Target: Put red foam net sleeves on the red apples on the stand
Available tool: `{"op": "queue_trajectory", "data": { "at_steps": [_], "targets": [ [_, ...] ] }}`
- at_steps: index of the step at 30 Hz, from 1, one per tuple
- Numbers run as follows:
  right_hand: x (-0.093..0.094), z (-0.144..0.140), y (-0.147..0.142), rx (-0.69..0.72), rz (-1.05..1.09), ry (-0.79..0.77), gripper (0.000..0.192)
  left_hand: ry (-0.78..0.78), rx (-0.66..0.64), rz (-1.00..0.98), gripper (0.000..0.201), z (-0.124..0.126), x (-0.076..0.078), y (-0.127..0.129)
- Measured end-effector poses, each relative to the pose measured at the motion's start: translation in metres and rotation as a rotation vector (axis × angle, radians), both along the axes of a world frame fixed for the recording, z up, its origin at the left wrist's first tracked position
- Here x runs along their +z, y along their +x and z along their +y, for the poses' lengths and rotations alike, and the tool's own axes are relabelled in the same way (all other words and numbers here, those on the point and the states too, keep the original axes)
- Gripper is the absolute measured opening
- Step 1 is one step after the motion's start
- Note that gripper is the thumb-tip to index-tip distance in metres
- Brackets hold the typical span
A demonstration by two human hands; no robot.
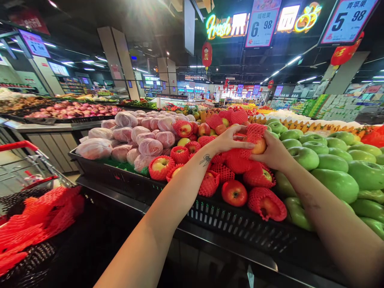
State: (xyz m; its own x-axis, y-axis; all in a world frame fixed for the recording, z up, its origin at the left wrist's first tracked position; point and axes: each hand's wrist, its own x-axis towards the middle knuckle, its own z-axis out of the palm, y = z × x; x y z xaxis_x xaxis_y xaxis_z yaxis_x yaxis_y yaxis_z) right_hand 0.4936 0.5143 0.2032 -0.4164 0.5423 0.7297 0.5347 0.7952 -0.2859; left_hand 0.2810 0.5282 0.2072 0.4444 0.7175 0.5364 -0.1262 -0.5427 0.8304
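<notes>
Over the red apples, both hands meet at an apple (259,146) partly covered by a red foam net sleeve (255,131). My right hand (271,152) grips the apple from the right. From the left, my left hand (232,140) has its fingers on the sleeve, thumb and fingertips closed against it. Below them lie more apples in red foam nets, such as the netted apple (267,207) at the front. One bare red apple (234,193) sits beside it. My fingertips behind the sleeve are partly hidden.
Green apples (333,184) are piled to the right, and plastic-wrapped fruit (150,147) to the left, in the black display crate (240,224). At lower left, loose red foam nets (39,224) fill a black basket by a shopping cart (27,160). Price signs (263,24) hang above.
</notes>
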Motion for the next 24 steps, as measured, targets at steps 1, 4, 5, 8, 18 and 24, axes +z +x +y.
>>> {"op": "queue_trajectory", "data": {
  "at_steps": [1,4,5,8,18,24],
  "targets": [
    [-0.0002,-0.0005,-0.0006,-0.015,0.013,-0.010,0.070,0.002,-0.002,0.007,0.065,-0.0010,0.0006,-0.0002],
    [-0.0007,-0.0018,-0.0016,-0.044,0.067,-0.031,0.077,-0.005,0.011,0.003,0.054,-0.0044,0.0023,-0.0008],
    [-0.0008,-0.0021,-0.0016,-0.049,0.091,-0.042,0.080,-0.025,0.016,-0.007,0.048,-0.0051,0.0026,-0.0009],
    [-0.0012,-0.0021,-0.0012,-0.047,0.171,-0.084,0.086,-0.122,-0.001,-0.045,0.033,-0.0052,0.0022,-0.0012],
    [-0.0002,-0.0022,-0.0039,0.033,0.327,-0.106,0.075,-0.081,0.044,-0.017,0.056,-0.0029,-0.0002,-0.0033],
    [-0.0002,-0.0049,-0.0058,0.076,0.352,-0.204,0.063,-0.140,0.109,-0.045,0.048,-0.0044,0.0015,-0.0002]
  ]
}}
